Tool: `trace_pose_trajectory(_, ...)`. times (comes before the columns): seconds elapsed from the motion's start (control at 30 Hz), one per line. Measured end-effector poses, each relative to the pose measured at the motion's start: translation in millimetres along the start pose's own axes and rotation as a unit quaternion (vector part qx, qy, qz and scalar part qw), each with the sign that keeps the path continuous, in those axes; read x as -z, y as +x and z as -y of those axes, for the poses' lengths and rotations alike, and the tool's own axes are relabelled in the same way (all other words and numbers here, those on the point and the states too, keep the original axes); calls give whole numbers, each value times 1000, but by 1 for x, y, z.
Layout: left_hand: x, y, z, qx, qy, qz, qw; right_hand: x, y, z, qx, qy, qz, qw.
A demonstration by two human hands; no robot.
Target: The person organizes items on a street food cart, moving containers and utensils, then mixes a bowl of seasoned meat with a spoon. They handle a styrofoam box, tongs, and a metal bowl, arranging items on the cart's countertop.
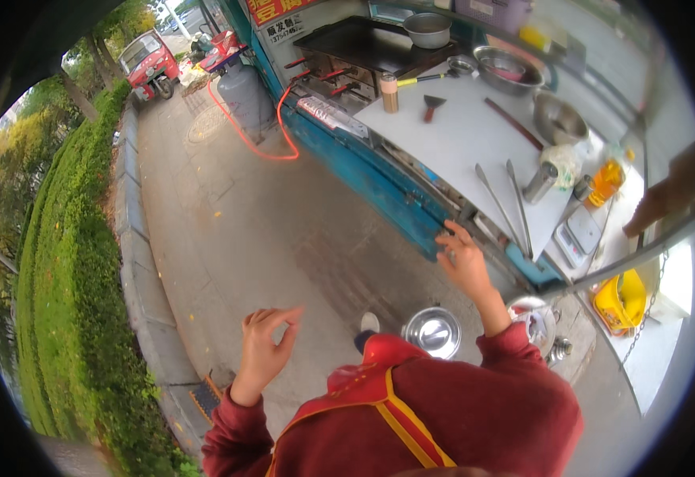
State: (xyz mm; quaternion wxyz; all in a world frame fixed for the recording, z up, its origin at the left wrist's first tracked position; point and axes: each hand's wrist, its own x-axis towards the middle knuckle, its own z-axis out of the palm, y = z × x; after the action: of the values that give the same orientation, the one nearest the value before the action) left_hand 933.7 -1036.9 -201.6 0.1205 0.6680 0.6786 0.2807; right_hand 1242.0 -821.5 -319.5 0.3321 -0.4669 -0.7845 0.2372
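My left hand (265,350) is raised over the pavement, thumb apart from the loosely bent fingers, holding nothing. Beside the blue edge of the food cart (379,195) hovers my right hand (466,264), empty, its fingers apart and slightly curled. Nearest to it on the white worktop (458,127) lie long metal tongs (506,203), with a steel shaker (540,183) and a small scale (578,236) further right. On the ground below my right arm sits a shiny steel basin (432,332), and a bowl (533,322) with things in it stands partly behind my sleeve.
A black griddle (371,48) with a pot (427,30) fills the cart's far end. An oil bottle (606,181) and steel bowls (560,119) stand at right. A grey gas cylinder (245,97) trails an orange hose (284,155). A curb (133,238) and hedge run along the left.
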Motion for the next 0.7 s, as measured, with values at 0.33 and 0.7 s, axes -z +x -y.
trace_pose_trajectory(0.33, -4, 210, 148, 15, -152, 10, 988, 28, 123, -86, -261, -245, 9, 934)
trace_pose_trajectory(0.7, -79, 470, 185, -55, -260, 162, 950, -32, 135, -230, -406, -392, -82, 821)
